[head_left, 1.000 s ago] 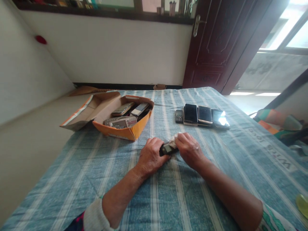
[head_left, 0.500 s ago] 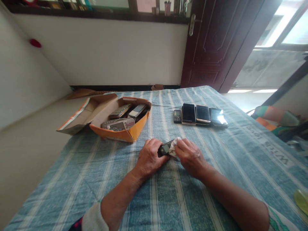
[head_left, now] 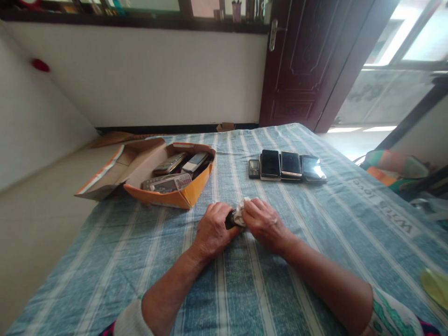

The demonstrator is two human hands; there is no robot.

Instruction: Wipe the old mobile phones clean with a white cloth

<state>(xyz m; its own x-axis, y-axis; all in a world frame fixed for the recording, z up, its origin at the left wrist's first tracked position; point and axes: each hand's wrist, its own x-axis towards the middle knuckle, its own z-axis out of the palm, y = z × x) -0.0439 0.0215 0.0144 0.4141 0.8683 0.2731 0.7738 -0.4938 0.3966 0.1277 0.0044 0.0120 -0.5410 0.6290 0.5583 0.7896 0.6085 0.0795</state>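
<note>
My left hand (head_left: 210, 229) is closed around a small dark phone (head_left: 230, 220), holding it just above the striped blue cloth (head_left: 245, 289). My right hand (head_left: 263, 222) pinches a crumpled white wipe (head_left: 240, 211) and presses it on the phone's face, which it mostly hides. Both forearms rest on the cloth. Further back, a row of several phones (head_left: 286, 165) lies side by side, the smallest at the left end.
An open orange cardboard box (head_left: 164, 198) with several old phones inside stands at the left, its flap folded out. A dark door (head_left: 301, 60) and a white wall are behind. Coloured fabric (head_left: 395, 168) lies at the right edge.
My right hand has slid the wipe leftward over the phone, so its screen is now covered. My left hand has kept its grip. The view has shifted slightly.
</note>
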